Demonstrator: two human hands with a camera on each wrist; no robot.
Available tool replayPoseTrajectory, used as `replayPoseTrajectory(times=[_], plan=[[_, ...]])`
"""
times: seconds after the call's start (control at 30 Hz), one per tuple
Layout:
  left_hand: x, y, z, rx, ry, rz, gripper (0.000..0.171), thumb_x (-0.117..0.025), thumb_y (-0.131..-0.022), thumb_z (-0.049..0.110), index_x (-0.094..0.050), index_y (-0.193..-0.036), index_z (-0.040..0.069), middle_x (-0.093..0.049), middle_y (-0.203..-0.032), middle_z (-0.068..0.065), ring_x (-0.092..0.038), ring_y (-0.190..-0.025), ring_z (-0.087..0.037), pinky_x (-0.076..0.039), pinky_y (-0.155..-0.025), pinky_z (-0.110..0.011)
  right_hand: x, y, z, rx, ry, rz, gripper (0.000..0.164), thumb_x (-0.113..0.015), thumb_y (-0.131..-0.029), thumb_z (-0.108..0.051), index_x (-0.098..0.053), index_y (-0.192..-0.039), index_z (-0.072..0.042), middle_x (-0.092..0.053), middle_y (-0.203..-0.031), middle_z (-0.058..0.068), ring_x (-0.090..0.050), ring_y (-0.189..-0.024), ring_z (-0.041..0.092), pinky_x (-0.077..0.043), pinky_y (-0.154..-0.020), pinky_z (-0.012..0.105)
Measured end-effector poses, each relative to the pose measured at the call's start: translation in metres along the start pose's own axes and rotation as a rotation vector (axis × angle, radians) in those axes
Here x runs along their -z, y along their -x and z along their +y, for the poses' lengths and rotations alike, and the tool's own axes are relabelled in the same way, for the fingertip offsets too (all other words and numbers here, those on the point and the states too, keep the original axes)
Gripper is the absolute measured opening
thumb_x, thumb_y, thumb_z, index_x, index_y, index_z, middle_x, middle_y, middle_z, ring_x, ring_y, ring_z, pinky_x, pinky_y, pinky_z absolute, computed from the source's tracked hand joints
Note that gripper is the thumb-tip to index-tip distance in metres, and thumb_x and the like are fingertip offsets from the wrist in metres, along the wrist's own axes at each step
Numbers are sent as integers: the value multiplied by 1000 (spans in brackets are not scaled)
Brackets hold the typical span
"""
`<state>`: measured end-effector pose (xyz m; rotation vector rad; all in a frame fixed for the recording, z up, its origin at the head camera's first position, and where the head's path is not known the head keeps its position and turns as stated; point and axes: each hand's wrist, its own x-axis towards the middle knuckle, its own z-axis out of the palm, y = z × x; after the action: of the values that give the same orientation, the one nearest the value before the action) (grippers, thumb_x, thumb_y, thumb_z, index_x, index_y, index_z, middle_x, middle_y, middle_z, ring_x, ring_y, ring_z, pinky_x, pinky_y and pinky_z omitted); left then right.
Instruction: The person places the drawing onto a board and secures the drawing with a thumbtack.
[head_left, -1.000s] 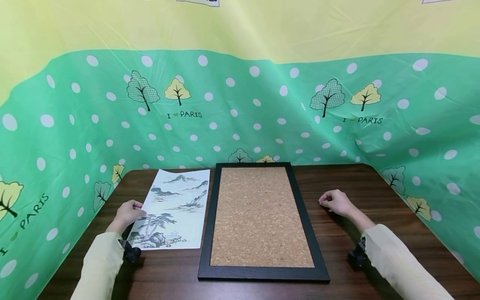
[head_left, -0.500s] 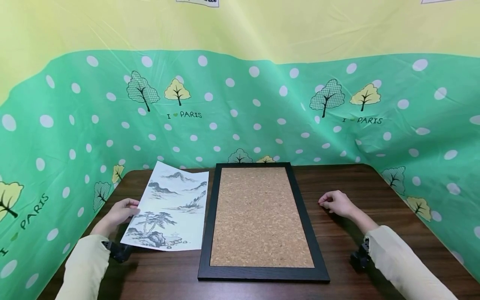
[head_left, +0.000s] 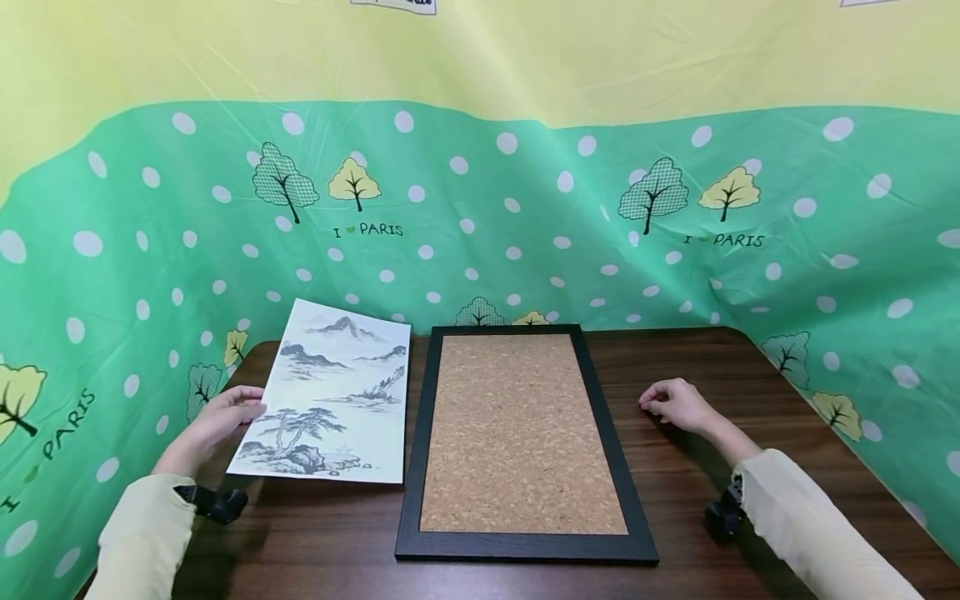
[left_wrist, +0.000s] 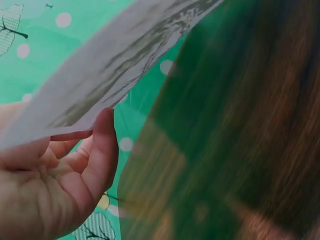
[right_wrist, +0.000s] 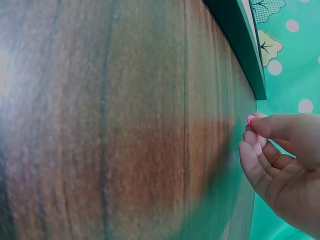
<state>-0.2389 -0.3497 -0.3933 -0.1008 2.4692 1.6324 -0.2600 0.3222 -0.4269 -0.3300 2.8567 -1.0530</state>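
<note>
My left hand [head_left: 216, 418] pinches the left edge of a sheet of paper [head_left: 341, 375] printed with an ink landscape of mountains and pines. In the left wrist view the paper [left_wrist: 95, 82] bends slightly and is raised off the table. To its right lies a black-framed cork board [head_left: 525, 433], flat, with a bare cork face. My right hand [head_left: 681, 405] stays low over the table to the right of the board. Between its thumb and forefinger the right wrist view shows a small pink thing [right_wrist: 250, 119], mostly hidden by the fingertips.
The dark wood table [head_left: 330, 546] has its far edge against a green and yellow curtain [head_left: 480, 208] with white dots and printed trees. A dark camera sits on each wrist. The board's frame [right_wrist: 240, 45] stands near the right hand.
My left hand has lifted the landscape paper off the table, up and a little to the left. The right hand and the cork board have barely moved.
</note>
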Motion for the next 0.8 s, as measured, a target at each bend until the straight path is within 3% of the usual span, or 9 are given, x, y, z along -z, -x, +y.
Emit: replayPoseTrajectory(times=[0.4,0.57,0.6,0.8], plan=[[-28,-6,23,1,76,-21,45,-51,-91,11,-32,-126,-9,-54,-94,2,-58,-76,-5,-50,-67,-25,2,-2,-3,5,-15,-1,11,-54,-86,3,-64,-88,7,-63,-81,13,-56,-69,20,-50,-56,29],[-43,-21,18,-27,146,-60,39,-59,-88,17,-43,-119,0,-55,-97,-3,-59,-79,-10,-50,-68,-28,2,-2,-2,11,-14,0,11,-54,-85,3,-64,-89,7,-64,-81,13,-56,-69,20,-50,-56,30],[-45,-29,9,-62,188,-89,36,-60,-87,18,-47,-117,2,-56,-98,-4,-59,-79,-11,-50,-68,-28,2,-3,-2,12,-14,1,11,-54,-85,3,-64,-89,8,-64,-81,13,-56,-69,20,-50,-56,30],[-88,-19,40,-29,207,-54,37,-53,-90,8,-41,-122,-5,-54,-99,-7,-57,-77,-8,-49,-67,-26,2,-3,-1,16,-17,2,12,-53,-85,3,-64,-88,8,-64,-81,14,-57,-68,20,-51,-55,30]])
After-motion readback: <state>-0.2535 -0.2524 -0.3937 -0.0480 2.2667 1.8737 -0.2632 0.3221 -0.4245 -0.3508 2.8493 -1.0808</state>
